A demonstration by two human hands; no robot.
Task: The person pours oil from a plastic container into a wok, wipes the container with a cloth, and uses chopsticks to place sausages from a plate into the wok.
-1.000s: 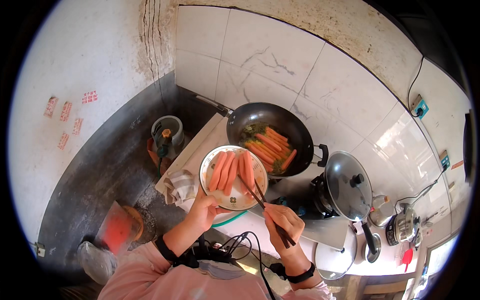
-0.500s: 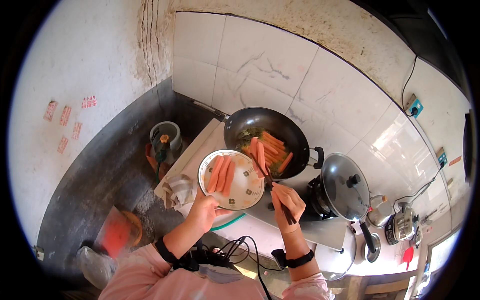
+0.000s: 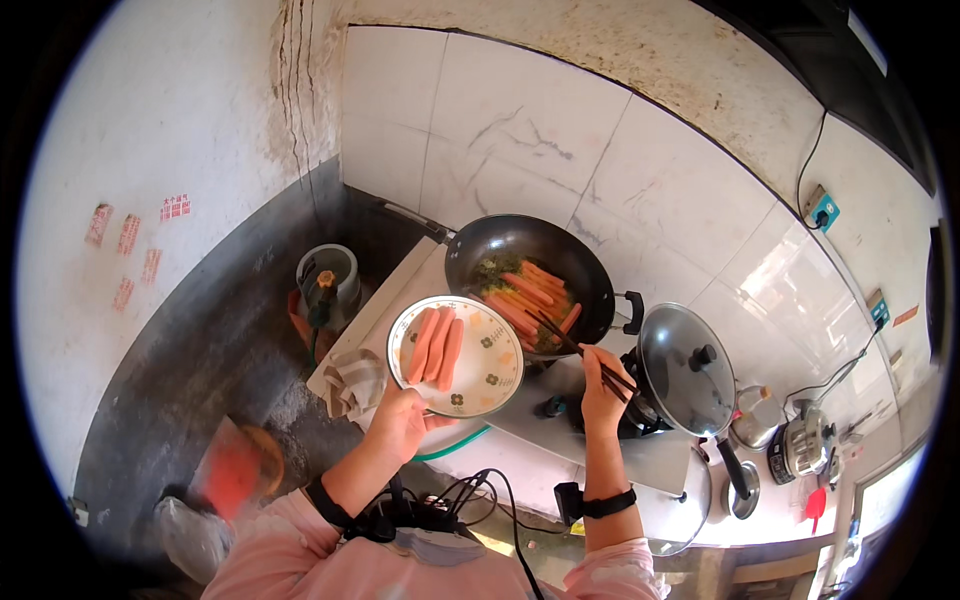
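Note:
My left hand [image 3: 398, 425] grips the near rim of a round white patterned plate [image 3: 490, 372], thumb on its edge. On the plate's left half three pink sausages [image 3: 436, 347] lie side by side. My right hand [image 3: 604, 392] is closed round dark chopsticks [image 3: 562, 336], their tips reaching over the wok with no sausage between them. The black wok [image 3: 500, 235] stands just beyond the plate, which covers part of its near left edge. Inside it, several sausages [image 3: 540, 284] lie in oil with darker bits on the bottom.
Right of the wok, a glass lid [image 3: 680, 375] leans upright by the stove. Further right are a metal bowl [image 3: 741, 492] and a steel pot [image 3: 806, 447]. A striped cloth [image 3: 354, 384] lies at the counter's left edge; a gas cylinder [image 3: 341, 268] stands beyond it on the floor.
The sausages held in the chopsticks at the wok's near edge have been let go into the wok. My right hand has shifted right and up; the plate has moved slightly left.

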